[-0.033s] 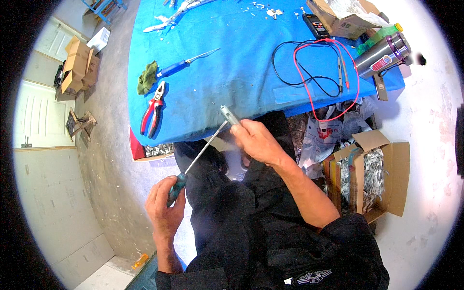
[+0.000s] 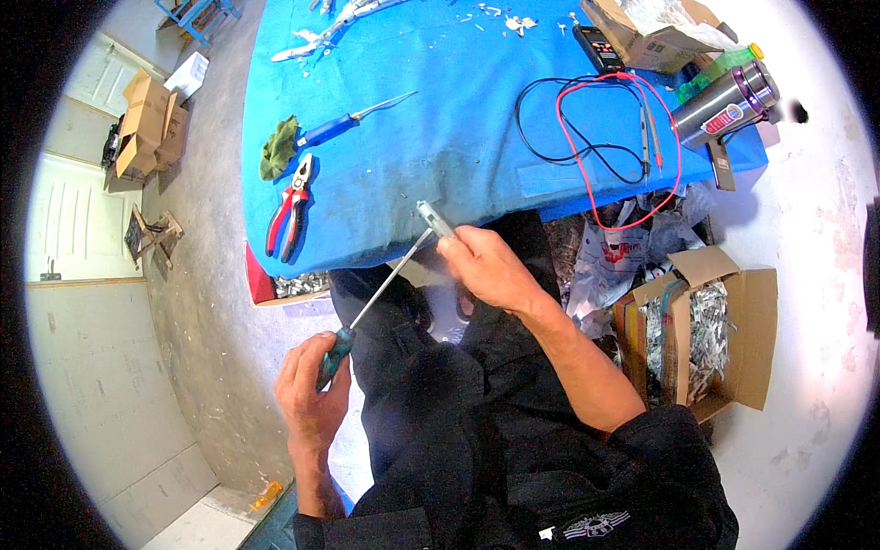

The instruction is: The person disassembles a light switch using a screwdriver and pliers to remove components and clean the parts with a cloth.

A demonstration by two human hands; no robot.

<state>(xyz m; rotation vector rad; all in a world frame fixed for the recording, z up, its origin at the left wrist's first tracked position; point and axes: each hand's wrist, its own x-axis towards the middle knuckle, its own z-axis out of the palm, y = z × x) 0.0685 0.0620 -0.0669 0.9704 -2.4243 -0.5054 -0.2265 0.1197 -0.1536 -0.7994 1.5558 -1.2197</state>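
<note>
My left hand (image 2: 310, 390) is closed round the dark green handle of a screwdriver (image 2: 392, 280). Its metal shaft slants up and right, and the tip meets the side of a small pale grey, narrow part (image 2: 434, 218). That part sticks out from the fingers of my right hand (image 2: 490, 270), which grip its lower end and hide it. Both hands are over my lap at the table's front edge. Pliers with red and black handles (image 2: 291, 209) lie on the blue cloth (image 2: 431, 119), beside a blue-handled screwdriver (image 2: 335, 129) and a crumpled green rag (image 2: 279, 148).
A black meter (image 2: 599, 49) with red and black leads lies at the right, near a steel flask (image 2: 722, 108). Below, a cardboard box (image 2: 753, 339) holds many metal strips. White scraps (image 2: 521, 25) and long pale pieces (image 2: 321, 38) lie at the back.
</note>
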